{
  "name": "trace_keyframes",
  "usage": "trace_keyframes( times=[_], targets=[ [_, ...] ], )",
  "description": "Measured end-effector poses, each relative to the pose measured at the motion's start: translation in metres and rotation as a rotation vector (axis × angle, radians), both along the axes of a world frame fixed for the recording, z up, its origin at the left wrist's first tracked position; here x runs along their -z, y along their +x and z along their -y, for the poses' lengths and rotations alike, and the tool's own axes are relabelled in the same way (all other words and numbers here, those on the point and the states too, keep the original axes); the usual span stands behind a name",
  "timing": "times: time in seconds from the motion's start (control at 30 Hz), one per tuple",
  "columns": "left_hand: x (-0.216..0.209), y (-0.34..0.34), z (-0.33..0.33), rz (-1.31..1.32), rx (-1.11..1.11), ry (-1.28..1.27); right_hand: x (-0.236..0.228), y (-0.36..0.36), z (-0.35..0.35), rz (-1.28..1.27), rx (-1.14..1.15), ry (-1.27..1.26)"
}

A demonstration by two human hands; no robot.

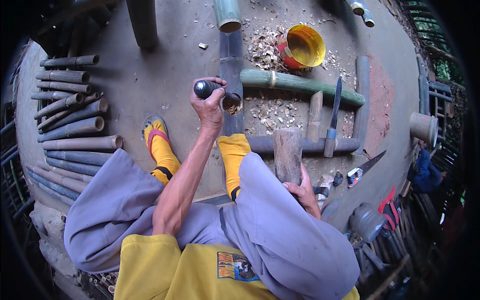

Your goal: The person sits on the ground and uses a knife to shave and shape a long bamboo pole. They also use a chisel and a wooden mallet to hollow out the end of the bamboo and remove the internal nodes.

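My left hand (pixel 210 107) is closed around the black handle of a chisel (pixel 204 89). The chisel's blade slants into a hole cut in the dark bamboo pole (pixel 231 52), and pale chips lie in that hole. My right hand (pixel 303 194) grips a thick, round wooden mallet (pixel 288 157), its worn head resting over my right knee; part of that hand and the handle are hidden. My right foot in a yellow sock (pixel 233 155) presses against the pole just below the hole.
Wood chips surround a red and yellow bucket (pixel 306 47). A green bamboo piece (pixel 305 86) joins a frame to the right, with a long knife (pixel 335 110) leaning across it. A handsaw (pixel 366 169) lies farther right. Cut bamboo lengths (pixel 82 144) are lined up on the left.
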State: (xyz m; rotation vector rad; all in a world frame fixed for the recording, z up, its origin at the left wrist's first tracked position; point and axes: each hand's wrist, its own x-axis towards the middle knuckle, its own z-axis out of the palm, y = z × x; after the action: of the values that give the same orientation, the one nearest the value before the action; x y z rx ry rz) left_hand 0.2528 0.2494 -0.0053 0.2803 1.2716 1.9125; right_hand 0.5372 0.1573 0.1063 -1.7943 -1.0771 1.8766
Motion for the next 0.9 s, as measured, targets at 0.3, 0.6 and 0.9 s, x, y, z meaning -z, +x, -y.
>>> trace_keyframes(
  times=[0.3,0.6,0.9],
  targets=[
    [-0.001,-0.004,0.005,0.056,0.032,-0.003,-0.009,-0.021,-0.049,0.097,-0.169,0.268],
    [0.001,-0.001,0.01,-0.04,0.018,0.0,-0.078,-0.084,-0.141,0.082,-0.419,0.83],
    [0.007,0.0,0.012,-0.073,0.039,0.027,-0.108,-0.131,-0.185,-0.021,-0.643,1.31]
  ],
)
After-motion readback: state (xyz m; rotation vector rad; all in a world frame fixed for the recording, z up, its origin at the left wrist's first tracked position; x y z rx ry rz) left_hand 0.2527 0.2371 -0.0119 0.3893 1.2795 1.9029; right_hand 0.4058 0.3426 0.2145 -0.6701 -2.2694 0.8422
